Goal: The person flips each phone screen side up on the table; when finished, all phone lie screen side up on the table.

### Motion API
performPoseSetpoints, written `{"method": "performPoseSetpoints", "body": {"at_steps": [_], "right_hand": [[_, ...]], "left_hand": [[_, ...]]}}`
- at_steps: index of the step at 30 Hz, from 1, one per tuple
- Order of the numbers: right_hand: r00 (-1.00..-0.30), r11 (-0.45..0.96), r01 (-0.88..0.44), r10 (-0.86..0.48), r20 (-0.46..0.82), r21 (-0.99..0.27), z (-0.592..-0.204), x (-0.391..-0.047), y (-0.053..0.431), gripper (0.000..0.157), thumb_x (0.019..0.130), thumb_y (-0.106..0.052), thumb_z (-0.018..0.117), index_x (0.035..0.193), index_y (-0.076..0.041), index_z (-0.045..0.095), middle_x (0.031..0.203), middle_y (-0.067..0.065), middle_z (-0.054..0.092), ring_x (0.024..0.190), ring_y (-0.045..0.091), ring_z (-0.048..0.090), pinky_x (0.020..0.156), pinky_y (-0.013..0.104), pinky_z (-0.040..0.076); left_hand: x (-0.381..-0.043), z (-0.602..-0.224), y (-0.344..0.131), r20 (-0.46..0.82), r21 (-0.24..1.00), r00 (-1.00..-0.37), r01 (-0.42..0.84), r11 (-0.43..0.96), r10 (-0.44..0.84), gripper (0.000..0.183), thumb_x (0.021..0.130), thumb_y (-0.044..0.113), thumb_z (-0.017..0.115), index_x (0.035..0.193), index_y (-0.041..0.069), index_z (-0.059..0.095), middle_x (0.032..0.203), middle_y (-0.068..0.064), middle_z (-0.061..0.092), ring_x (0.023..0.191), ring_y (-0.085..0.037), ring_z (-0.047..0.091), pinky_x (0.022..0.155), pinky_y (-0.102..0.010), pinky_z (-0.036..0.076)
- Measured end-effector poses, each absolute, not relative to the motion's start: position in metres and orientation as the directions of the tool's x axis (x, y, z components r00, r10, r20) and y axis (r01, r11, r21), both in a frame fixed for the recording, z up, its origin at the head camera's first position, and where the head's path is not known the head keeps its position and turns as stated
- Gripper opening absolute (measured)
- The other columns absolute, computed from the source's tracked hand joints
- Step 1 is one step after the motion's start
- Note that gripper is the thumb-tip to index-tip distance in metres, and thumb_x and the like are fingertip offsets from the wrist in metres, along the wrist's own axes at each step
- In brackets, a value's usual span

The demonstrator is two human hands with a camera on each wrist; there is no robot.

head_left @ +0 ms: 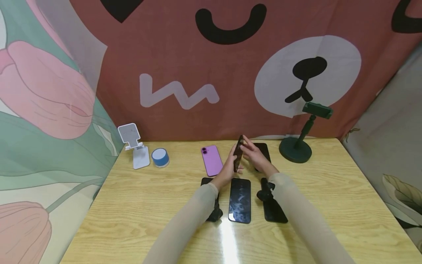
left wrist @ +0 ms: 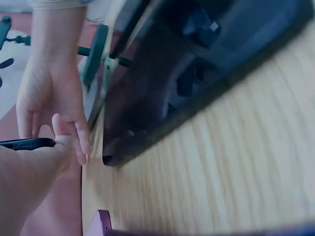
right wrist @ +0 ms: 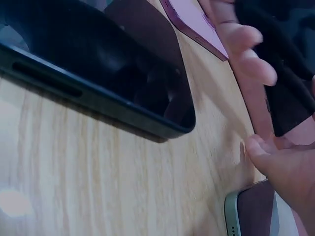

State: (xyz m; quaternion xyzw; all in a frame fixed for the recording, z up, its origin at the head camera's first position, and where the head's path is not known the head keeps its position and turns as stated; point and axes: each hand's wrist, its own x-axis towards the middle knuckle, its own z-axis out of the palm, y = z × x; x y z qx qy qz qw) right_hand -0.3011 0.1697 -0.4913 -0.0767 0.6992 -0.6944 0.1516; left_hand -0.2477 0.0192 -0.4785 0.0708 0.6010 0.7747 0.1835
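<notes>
My left hand [head_left: 227,170] grips a dark phone [head_left: 238,154], which stands nearly upright on edge above the table. In the left wrist view, the left thumb [left wrist: 61,130] lies along that phone's edge. My right hand [head_left: 257,157] is at the phone's other side, its fingertips at the upper part; the fingers look loosely extended in the left wrist view. Its thumb [right wrist: 263,150] is apart from the phone in the right wrist view. Below the hands lies a black phone [head_left: 240,201], screen up. A purple phone [head_left: 212,161] lies back down just left of the left hand.
Another dark phone [head_left: 263,150] lies behind the right hand. Two more, one left [head_left: 206,180] and one right [head_left: 276,212], lie partly under the wrists. A green phone stand [head_left: 296,148], a blue-and-white round object [head_left: 160,157] and a white folding stand [head_left: 141,157] stand farther back.
</notes>
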Motion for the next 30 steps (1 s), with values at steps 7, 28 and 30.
{"method": "performPoseSetpoints", "body": {"at_steps": [7,28,30], "right_hand": [[-0.951,-0.066,0.164,-0.275,-0.14,-0.984,-0.4905,-0.3004,0.1667,0.067,0.098,-0.02,0.053,0.153,-0.02,0.015,0.148,0.023,0.025,0.132,0.038,0.034,0.107,0.049,0.029],[-0.973,-0.03,0.161,-0.17,-0.154,-0.986,-0.4919,-0.3061,0.1741,0.061,0.094,0.003,0.049,0.149,0.002,0.021,0.157,0.015,0.01,0.143,0.026,0.001,0.113,0.042,0.014],[-0.971,-0.021,0.163,-0.178,-0.157,-0.986,-0.4879,-0.3043,0.175,0.06,0.095,0.004,0.047,0.148,0.003,0.02,0.157,0.016,0.009,0.143,0.026,-0.003,0.113,0.042,0.012]], "left_hand": [[-0.25,-0.4814,0.0176,-0.106,0.889,-0.921,-0.257,-0.379,0.376,0.059,0.097,0.018,0.018,0.154,0.025,0.004,0.149,-0.02,0.029,0.082,-0.037,0.059,0.066,-0.031,0.047],[-0.2434,-0.4845,0.0105,-0.194,0.801,-0.898,-0.377,-0.465,0.395,0.058,0.099,0.011,0.021,0.153,0.025,0.009,0.147,-0.021,0.032,0.125,-0.045,0.041,0.093,-0.06,0.039],[-0.2433,-0.486,0.011,-0.199,0.801,-0.898,-0.379,-0.463,0.392,0.058,0.099,0.01,0.022,0.153,0.025,0.008,0.148,-0.021,0.031,0.126,-0.043,0.041,0.093,-0.059,0.04]]}}
